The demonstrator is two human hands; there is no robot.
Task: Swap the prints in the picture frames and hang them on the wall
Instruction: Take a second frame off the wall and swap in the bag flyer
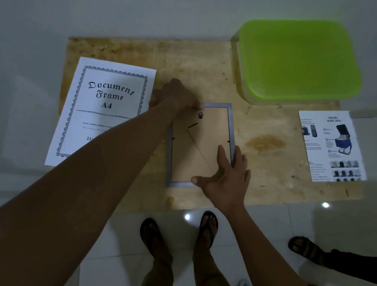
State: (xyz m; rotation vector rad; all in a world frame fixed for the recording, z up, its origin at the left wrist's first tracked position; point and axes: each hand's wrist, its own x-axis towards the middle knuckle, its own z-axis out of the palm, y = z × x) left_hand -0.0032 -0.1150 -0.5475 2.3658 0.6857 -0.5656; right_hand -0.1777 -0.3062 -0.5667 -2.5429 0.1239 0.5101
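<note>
Plywood board (269, 120), dim light. Picture frame (231, 129) lies face down at centre. My left hand (177, 95) curls round its top-left corner; right hand (229, 172) presses flat on the backing (208, 131), fingers straight. I'd pin it, turn tabs (228, 141) clear, lift backing evenly.

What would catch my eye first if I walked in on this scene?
Probably the bright lime-green plastic box lid at the far right of the pale wooden board. Next, the silver-grey picture frame lying face down in the middle: the left hand grips its far-left corner and the right hand presses flat on its near-right corner. A white printed sheet reading "Document Frame A4" lies to the left.
</note>
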